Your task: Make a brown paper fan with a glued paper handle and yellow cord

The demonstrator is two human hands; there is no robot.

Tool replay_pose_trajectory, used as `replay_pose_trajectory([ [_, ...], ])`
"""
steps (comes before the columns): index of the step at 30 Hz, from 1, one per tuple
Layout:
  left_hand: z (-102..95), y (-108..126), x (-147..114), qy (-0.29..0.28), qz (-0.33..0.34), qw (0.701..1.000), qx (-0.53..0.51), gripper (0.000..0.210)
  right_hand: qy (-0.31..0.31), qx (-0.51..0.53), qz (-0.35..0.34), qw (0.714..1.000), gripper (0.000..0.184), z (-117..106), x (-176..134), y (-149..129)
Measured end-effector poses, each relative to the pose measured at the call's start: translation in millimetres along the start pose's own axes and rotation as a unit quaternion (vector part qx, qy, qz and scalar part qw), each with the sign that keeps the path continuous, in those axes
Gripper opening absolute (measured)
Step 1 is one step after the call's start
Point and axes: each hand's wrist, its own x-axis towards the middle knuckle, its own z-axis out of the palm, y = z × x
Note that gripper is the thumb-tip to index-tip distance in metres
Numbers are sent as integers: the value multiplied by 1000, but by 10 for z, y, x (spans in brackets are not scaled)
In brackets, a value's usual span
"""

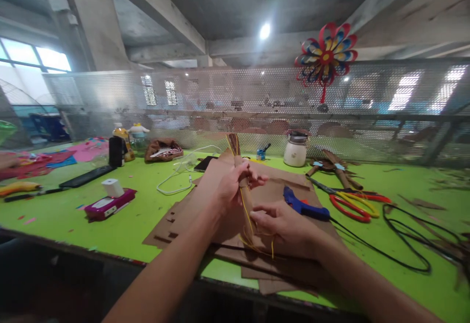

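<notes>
Brown cardboard roll (248,200), held directly in the grip, over the middle of a layered pile of cardboard sheets (198,205). Leans with its far end up and slightly to the left; cannot tell whether its near end touches the sheets. Held by the left hand (235,181), closed round the roll above its middle, thumb along the near face, other fingers curled loosely past the right side, with no gap at the palm to be seen. Just below and to the right of that grip, the right hand (275,218), half curled, with fingertips at the roll's right edge; cannot tell whether pinching the roll, the cord or neither. Along the roll, through and below the grip, yellow cord (245,205), with a loose length dangling beneath the right fingers. Right of the grip, on the sheets, a blue glue gun (306,208); farther right, scissors (362,219) with red and yellow handles. Beyond the grip, to the right, a small blue bottle (260,154) and a pale jar (294,151). Well left of the grip, on the green table (132,235), a magenta device (110,205) with a white plug (112,187) on top; between that and the grip, farther back, a white cable (190,180).
</notes>
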Motion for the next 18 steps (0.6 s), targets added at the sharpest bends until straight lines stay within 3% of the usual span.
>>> replay_pose_trajectory([
  [3, 71, -33, -59, -54, -18, 998, 30, 32, -19, 136, 48, 989, 35, 84, 23, 87],
  [5, 89, -36, -76, -70, -28, 996, 50, 37, -23, 171, 70, 983, 35, 114, 39, 155],
  [9, 73, -27, -74, -63, -18, 996, 59, 37, -15, 147, 74, 986, 37, 179, 59, 196],
  [18, 91, -56, -85, -33, -38, 996, 67, 35, 81, 187, 62, 977, 46, 280, 123, 208],
])
